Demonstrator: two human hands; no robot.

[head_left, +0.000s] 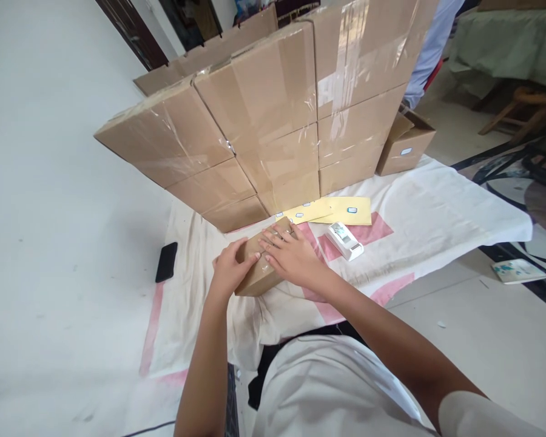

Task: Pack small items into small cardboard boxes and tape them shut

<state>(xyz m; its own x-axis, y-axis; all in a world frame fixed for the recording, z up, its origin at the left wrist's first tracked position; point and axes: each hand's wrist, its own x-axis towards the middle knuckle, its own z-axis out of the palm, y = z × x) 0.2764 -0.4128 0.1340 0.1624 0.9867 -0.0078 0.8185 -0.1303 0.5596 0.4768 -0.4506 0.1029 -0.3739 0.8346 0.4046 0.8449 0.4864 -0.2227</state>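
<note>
A small brown cardboard box [260, 280] rests on the cloth in front of me, tilted away to the right. My left hand [231, 267] grips its left side, thumb on the top face and the other fingers around the edge, partly hidden. Across the top of the box lies my right hand [293, 254], flat with its fingers spread. Just right of that hand sits a white handheld device [344, 241] with a small window. Beyond the box, yellow sheets [346, 209] carry small blue-edged labels.
A tall wall of taped cardboard [282, 109] stands behind the box. A black phone [166, 262] lies at the left beside the white wall. To the right back is an open carton [404, 145] with a label. White and pink cloth [464, 200] covers the table.
</note>
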